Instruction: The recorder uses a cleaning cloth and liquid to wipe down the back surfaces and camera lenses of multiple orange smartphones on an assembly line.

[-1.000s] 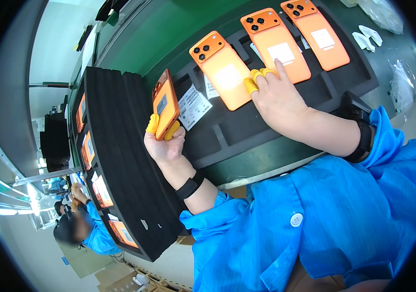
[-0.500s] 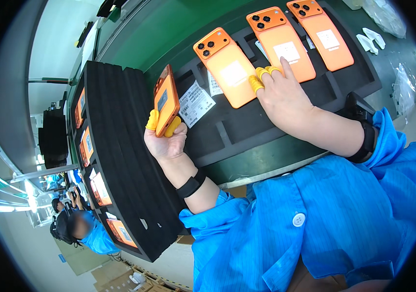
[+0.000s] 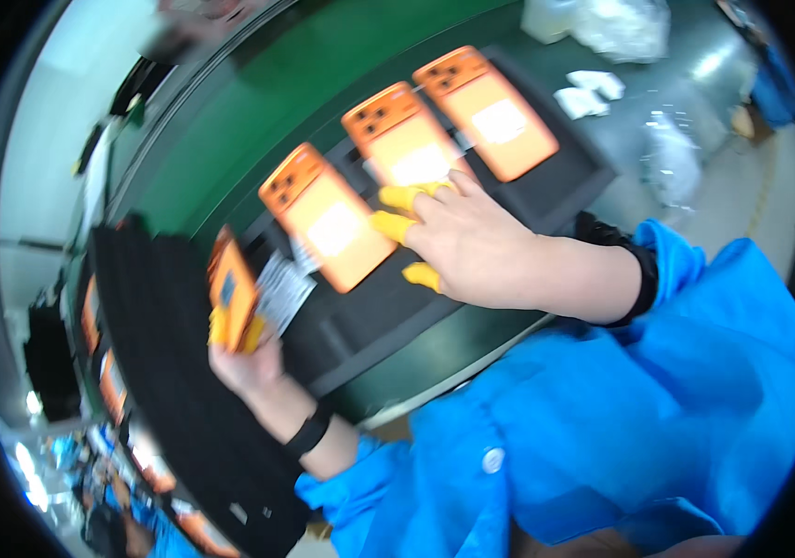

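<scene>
My left hand, with yellow finger cots, pinches an orange phone upright by its lower end, above the left end of a black foam tray. A printed white paper slip lies in the tray right beside this phone. My right hand has its fingers apart, also in yellow cots. It hovers over or touches the lower part of the middle orange phone; contact is blurred. The left orange phone and right orange phone lie back up, each with a white label.
A tall stack of black foam trays stands on the left, with orange phones in its side slots. Crumpled white paper and clear plastic bags lie on the green table at right. Another person in blue is at lower left.
The whole view has swung, so the tray and phones sit farther left and lower. My right hand's fingers have spread and its pointing finger has left the label. My left hand still holds its phone.
</scene>
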Tool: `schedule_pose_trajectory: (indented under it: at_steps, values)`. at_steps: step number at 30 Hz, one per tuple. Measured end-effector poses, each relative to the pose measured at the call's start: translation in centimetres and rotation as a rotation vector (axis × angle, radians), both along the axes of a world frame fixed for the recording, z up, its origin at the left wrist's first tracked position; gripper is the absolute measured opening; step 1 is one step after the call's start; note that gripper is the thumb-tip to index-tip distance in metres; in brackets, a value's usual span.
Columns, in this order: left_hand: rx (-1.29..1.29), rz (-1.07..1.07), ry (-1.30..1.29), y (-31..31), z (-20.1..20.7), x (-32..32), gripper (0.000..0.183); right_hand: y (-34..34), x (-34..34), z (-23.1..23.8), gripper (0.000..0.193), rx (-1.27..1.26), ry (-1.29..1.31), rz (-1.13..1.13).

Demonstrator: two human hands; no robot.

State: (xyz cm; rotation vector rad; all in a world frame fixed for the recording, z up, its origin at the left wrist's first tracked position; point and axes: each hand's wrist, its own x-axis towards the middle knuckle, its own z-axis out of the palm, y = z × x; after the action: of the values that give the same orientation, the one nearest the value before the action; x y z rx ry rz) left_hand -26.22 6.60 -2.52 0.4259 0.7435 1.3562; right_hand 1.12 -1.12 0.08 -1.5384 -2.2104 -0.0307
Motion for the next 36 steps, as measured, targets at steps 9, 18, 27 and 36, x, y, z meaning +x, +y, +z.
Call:
schedule_pose_trajectory:
  at_steps: [9, 18, 27, 36]
  values:
    - [0.068, 0.006, 0.012, 0.3, -1.2, -0.4, 0.024, 0.9, 17.8, 1.2, 0.025, 0.04, -0.173, -0.753]
    - [0.01, -0.034, -0.051, 0.7, -1.0, 0.9, 0.024, 1.3, 17.1, 0.4, 0.013, 0.249, -0.032, -0.564]
    - [0.102, -0.061, -0.027, 0.4, -1.0, 1.0, 0.017, 3.6, -7.1, 2.8, 0.009, 0.488, 0.256, 0.429]
    - [0.348, -0.296, -0.279, -0.1, -1.8, 0.5, 0.03, 5.4, -14.4, -0.8, 0.007, 0.541, 0.238, 0.452]
